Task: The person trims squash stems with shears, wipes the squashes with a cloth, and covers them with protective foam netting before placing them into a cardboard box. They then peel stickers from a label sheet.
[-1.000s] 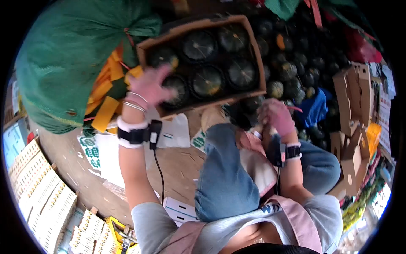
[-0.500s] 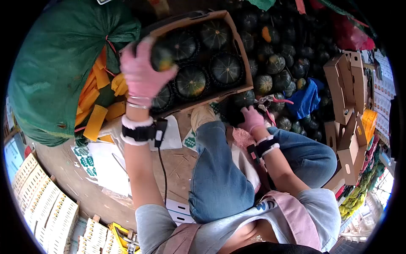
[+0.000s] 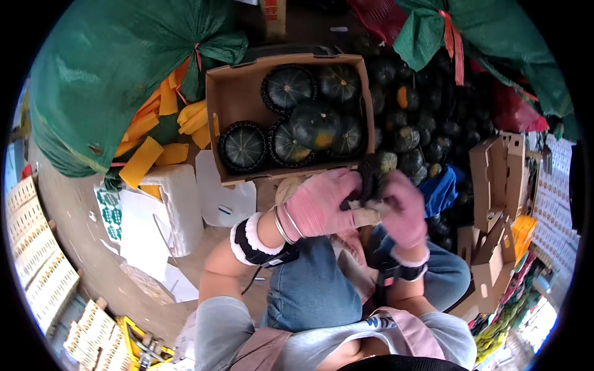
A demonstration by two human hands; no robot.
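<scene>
My left hand (image 3: 325, 203), in a pink glove, is closed on a black foam net sleeve (image 3: 370, 176) just in front of the box. Close beside it, my right hand (image 3: 402, 210), also gloved in pink, has its fingers curled at the same sleeve; motion blurs its fingertips. Beyond my hands is an open cardboard box (image 3: 232, 176) holding several dark green pumpkins (image 3: 289, 88) in black net sleeves. One bare pumpkin (image 3: 315, 125) with an orange patch rests on top of the others.
A heap of loose pumpkins (image 3: 405, 139) lies right of the box, with a blue cloth (image 3: 442, 188) in front. Green net sacks (image 3: 117, 80) stand left and far right. Yellow foam nets (image 3: 142, 162) spill near a white block (image 3: 184, 210). Folded cardboard boxes (image 3: 489, 185) stand at right.
My left hand has let go of the pumpkin, which now rests on the others, and moved right. My right hand has risen to meet it at the black sleeve. The view has shifted.
</scene>
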